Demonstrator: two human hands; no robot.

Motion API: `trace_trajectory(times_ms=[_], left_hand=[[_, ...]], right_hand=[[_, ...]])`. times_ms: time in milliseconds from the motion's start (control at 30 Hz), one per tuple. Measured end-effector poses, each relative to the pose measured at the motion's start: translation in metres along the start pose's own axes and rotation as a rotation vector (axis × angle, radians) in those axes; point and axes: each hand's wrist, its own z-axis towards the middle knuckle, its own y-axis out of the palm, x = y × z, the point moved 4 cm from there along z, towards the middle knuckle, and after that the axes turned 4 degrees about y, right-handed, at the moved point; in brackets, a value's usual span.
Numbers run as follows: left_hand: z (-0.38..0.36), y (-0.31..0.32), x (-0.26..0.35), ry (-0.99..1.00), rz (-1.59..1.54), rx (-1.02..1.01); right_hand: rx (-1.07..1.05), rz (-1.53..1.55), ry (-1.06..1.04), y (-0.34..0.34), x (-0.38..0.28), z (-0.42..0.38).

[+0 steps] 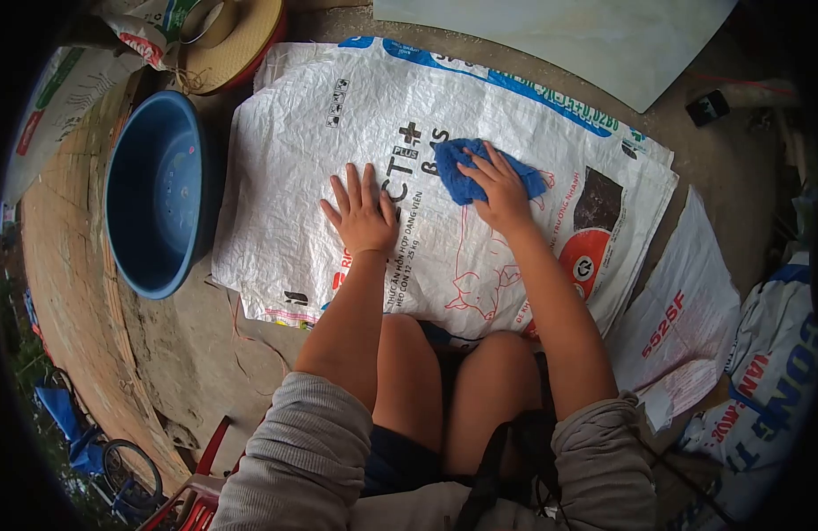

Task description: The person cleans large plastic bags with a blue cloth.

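A white printed feed sack lies flat on the ground before my knees, with other sacks' edges showing beneath it. My left hand rests palm down on its middle, fingers spread and holding nothing. To the right, my right hand presses a crumpled blue cloth against the sack, its fingers over the cloth's right part. Red line drawings and black lettering show on the sack around both hands.
A blue basin stands left of the sack. Behind it are a roll of tape and a round yellow lid. A pale board lies at the top, a black device at upper right, more sacks at right.
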Motion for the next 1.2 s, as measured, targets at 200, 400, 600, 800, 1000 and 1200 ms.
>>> trace_trajectory(times_ms=[200,400,600,800,1000,1200], left_hand=[[-0.002,0.003,-0.004,0.005,-0.033,0.01],[-0.005,0.002,-0.002,0.012,0.015,0.011],[-0.007,0.006,0.0,0.044,0.064,0.006],[-0.006,0.004,0.002,0.045,0.016,0.02],[-0.006,0.006,0.0,0.023,0.008,-0.005],[-0.007,0.007,-0.001,0.024,0.007,0.001]], right_hand=[[0.326,-0.291,0.641,-0.102,0.165,-0.139],[0.549,-0.173,0.802,-0.101,0.175,-0.158],[0.182,0.058,0.045,-0.018,-0.018,-0.012],[-0.092,0.172,-0.072,0.017,-0.036,-0.01],[0.124,-0.077,0.263,-0.056,0.072,-0.093],[0.305,-0.189,0.75,-0.122,0.186,-0.2]])
